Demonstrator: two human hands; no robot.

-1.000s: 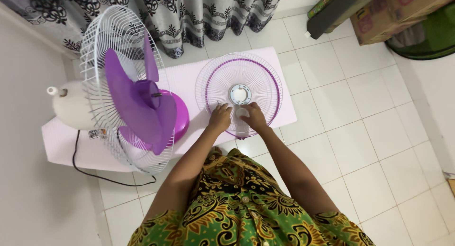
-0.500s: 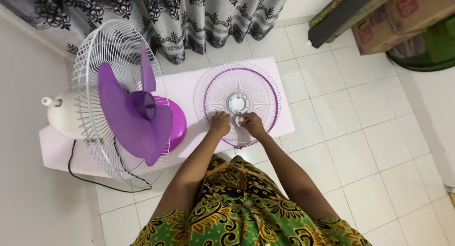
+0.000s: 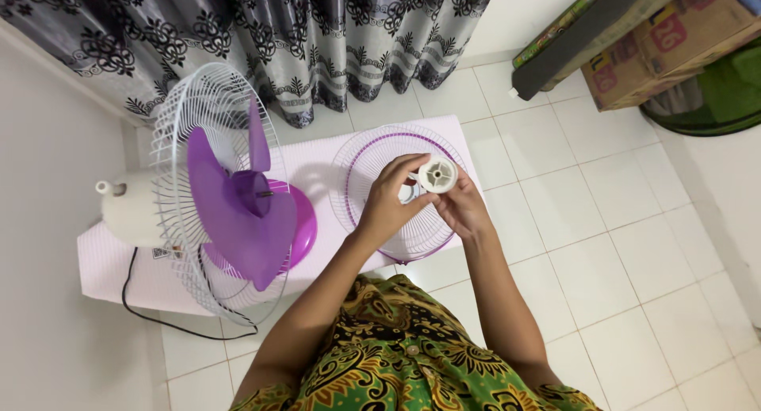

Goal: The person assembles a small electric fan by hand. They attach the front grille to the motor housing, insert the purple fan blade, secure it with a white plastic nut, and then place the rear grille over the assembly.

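Left hand [image 3: 388, 201]: pinching the white round fan nut [image 3: 437, 174].
Right hand [image 3: 464, 207]: gripping the nut's other side.
Grille [image 3: 361, 169]: lying at the mat's [image 3: 309, 153] right edge.

1. Setting: a room in a home.
2. Floor [image 3: 602, 221]: glossy white square ceramic tiles.
3. Grey floral-patterned fabric curtain [image 3: 317, 38] hangs to the floor along the far wall.
4. Brown cardboard boxes [image 3: 658, 38] stacked in the corner.
5. White-and-purple plastic household table fan [image 3: 230, 197] stands on a pale pink mat [image 3: 103, 260].
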